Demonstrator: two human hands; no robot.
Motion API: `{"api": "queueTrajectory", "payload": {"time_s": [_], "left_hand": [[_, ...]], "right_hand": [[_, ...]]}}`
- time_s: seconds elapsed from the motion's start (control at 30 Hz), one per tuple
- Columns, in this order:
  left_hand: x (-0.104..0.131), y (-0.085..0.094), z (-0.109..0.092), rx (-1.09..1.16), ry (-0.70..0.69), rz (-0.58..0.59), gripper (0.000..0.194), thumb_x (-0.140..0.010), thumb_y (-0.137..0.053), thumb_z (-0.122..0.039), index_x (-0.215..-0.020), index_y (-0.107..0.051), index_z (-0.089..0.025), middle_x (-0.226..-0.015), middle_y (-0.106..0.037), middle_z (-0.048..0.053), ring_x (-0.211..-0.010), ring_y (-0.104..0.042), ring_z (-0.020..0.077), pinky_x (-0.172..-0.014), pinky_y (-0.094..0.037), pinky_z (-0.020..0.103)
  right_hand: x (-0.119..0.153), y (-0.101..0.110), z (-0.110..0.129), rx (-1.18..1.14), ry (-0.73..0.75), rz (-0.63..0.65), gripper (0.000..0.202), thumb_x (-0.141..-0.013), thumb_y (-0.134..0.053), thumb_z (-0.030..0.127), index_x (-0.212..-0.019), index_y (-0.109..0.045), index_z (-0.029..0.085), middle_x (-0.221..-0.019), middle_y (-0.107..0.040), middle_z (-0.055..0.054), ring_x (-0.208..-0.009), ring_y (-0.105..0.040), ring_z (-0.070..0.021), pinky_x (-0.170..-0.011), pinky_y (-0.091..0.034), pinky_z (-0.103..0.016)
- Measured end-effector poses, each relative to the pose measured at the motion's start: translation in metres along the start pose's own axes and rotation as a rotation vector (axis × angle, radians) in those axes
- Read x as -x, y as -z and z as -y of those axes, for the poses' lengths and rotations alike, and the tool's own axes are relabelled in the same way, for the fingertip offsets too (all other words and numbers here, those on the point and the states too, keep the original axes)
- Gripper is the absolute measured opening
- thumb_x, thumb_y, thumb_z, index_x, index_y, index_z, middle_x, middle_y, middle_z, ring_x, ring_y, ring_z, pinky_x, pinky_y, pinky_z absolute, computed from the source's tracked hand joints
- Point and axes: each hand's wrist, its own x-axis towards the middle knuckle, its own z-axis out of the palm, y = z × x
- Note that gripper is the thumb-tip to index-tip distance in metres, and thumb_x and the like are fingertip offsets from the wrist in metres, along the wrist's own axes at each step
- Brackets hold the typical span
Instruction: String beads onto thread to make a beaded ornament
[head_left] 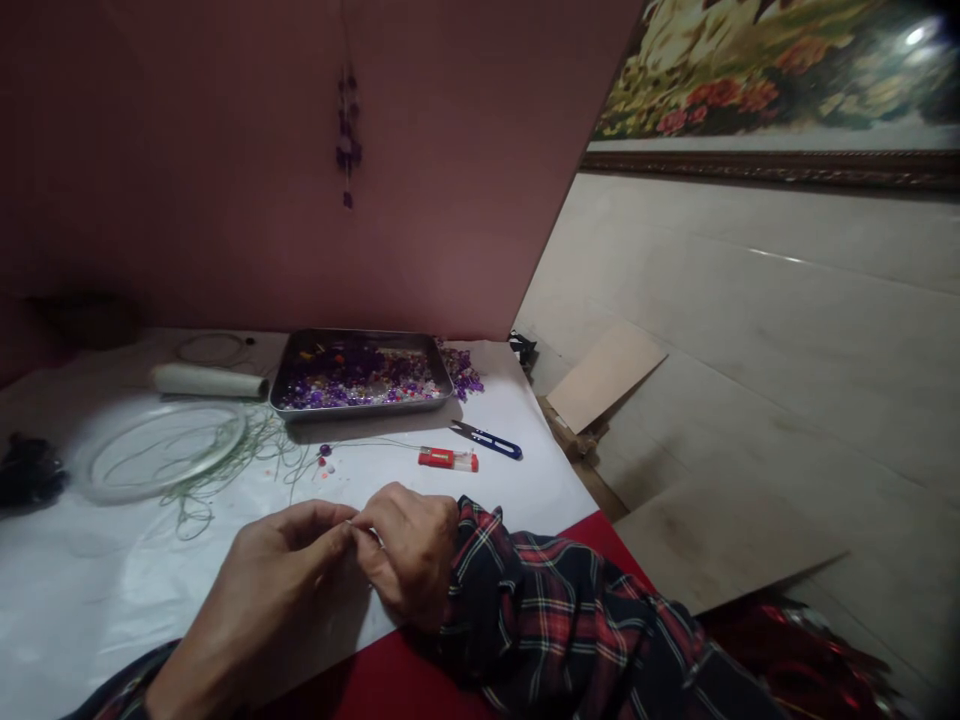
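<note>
My left hand [274, 560] and my right hand [409, 545] meet above the front of the white-covered table, fingertips pinched against each other. Whatever lies between the fingers is too small and covered to make out. Just beyond them are a few loose beads [324, 451], one dark purple. A thin pale-green cord [262, 440] lies in loose loops at the left, with a strand running right toward a red lighter [448, 459]. Blue-handled thread snips [491, 441] rest behind the lighter, their blades pointing left.
A metal tray [367, 411] of purple, clear and reddish beads stands at the back, with a purple beaded bunch [466, 372] beside it. Leftward are a cone of thread [210, 381], a clear hoop [127, 497] and a dark bundle [30, 470]. A beaded strand [346, 150] hangs behind.
</note>
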Motion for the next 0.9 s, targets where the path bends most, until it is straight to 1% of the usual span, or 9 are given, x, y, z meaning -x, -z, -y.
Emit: {"api": "queueTrajectory", "payload": {"time_s": [0.1, 0.17, 0.33, 0.43, 0.57, 0.63, 0.7, 0.83, 0.9], "left_hand": [[0.002, -0.001, -0.002, 0.056, 0.039, 0.039, 0.021, -0.054, -0.082, -0.030, -0.065, -0.071, -0.016, -0.049, -0.066, 0.002, -0.046, -0.055, 0.0127, -0.045, -0.040, 0.021], [0.003, 0.000, -0.003, 0.040, 0.034, 0.047, 0.024, -0.054, -0.083, -0.033, -0.065, -0.072, -0.015, -0.050, -0.066, 0.002, -0.046, -0.055, 0.0125, -0.044, -0.040, 0.021], [-0.001, 0.005, -0.003, -0.029, -0.030, 0.030, 0.027, -0.058, -0.080, -0.038, -0.070, -0.073, -0.015, -0.050, -0.064, 0.000, -0.044, -0.052, 0.0125, -0.042, -0.037, 0.022], [-0.002, 0.005, -0.002, -0.028, -0.015, 0.034, 0.025, -0.058, -0.081, -0.037, -0.069, -0.072, -0.016, -0.048, -0.063, 0.000, -0.041, -0.051, 0.0121, -0.041, -0.036, 0.022], [0.000, 0.003, -0.003, 0.021, -0.026, 0.003, 0.024, -0.055, -0.082, -0.035, -0.066, -0.072, -0.016, -0.047, -0.064, 0.001, -0.041, -0.052, 0.0129, -0.040, -0.037, 0.022], [0.001, 0.001, -0.003, 0.027, -0.036, -0.011, 0.024, -0.055, -0.082, -0.035, -0.066, -0.072, -0.016, -0.047, -0.064, 0.001, -0.041, -0.053, 0.0134, -0.039, -0.037, 0.022], [0.002, 0.000, -0.003, 0.017, -0.043, -0.019, 0.024, -0.054, -0.083, -0.034, -0.065, -0.072, -0.016, -0.048, -0.064, 0.002, -0.041, -0.053, 0.0139, -0.039, -0.038, 0.023], [0.003, -0.001, -0.004, -0.012, -0.040, -0.012, 0.024, -0.056, -0.082, -0.036, -0.067, -0.072, -0.016, -0.048, -0.064, 0.001, -0.041, -0.052, 0.0136, -0.040, -0.038, 0.023], [0.004, -0.001, -0.005, -0.032, -0.038, 0.000, 0.025, -0.058, -0.081, -0.037, -0.068, -0.072, -0.015, -0.047, -0.062, 0.000, -0.041, -0.050, 0.0120, -0.040, -0.036, 0.021]], "right_hand": [[-0.003, 0.004, 0.005, -0.033, -0.125, 0.008, 0.018, -0.090, -0.046, 0.025, -0.078, -0.057, 0.018, -0.073, -0.063, -0.002, -0.062, -0.059, -0.0138, -0.055, -0.032, -0.029], [-0.005, 0.007, 0.008, -0.104, -0.207, 0.046, 0.015, -0.088, -0.048, 0.023, -0.078, -0.057, 0.018, -0.073, -0.063, -0.002, -0.062, -0.059, -0.0133, -0.056, -0.035, -0.027], [-0.008, 0.011, 0.011, -0.204, -0.299, 0.023, 0.013, -0.086, -0.050, 0.021, -0.076, -0.057, 0.018, -0.072, -0.062, -0.001, -0.060, -0.055, -0.0126, -0.056, -0.035, -0.026], [-0.008, 0.012, 0.011, -0.236, -0.304, 0.018, 0.014, -0.088, -0.049, 0.021, -0.076, -0.057, 0.018, -0.072, -0.062, -0.001, -0.058, -0.054, -0.0117, -0.056, -0.035, -0.026], [-0.004, 0.008, 0.008, -0.187, -0.264, -0.019, 0.009, -0.086, -0.054, 0.025, -0.081, -0.059, 0.019, -0.076, -0.064, -0.001, -0.057, -0.052, -0.0116, -0.058, -0.031, -0.028], [-0.002, 0.004, 0.006, -0.153, -0.244, -0.040, 0.008, -0.083, -0.056, 0.024, -0.077, -0.058, 0.019, -0.071, -0.062, 0.001, -0.054, -0.050, -0.0112, -0.057, -0.029, -0.029], [-0.002, 0.001, 0.006, -0.144, -0.237, -0.025, 0.007, -0.081, -0.056, 0.021, -0.074, -0.057, 0.019, -0.068, -0.061, 0.001, -0.053, -0.049, -0.0108, -0.055, -0.028, -0.028], [-0.003, 0.000, 0.007, -0.137, -0.272, -0.042, 0.008, -0.079, -0.055, 0.019, -0.071, -0.056, 0.018, -0.066, -0.059, 0.002, -0.052, -0.048, -0.0101, -0.053, -0.028, -0.027], [-0.005, 0.002, 0.007, -0.162, -0.288, -0.025, 0.009, -0.080, -0.055, 0.020, -0.072, -0.058, 0.018, -0.067, -0.060, 0.001, -0.053, -0.049, -0.0103, -0.053, -0.030, -0.026]]}}
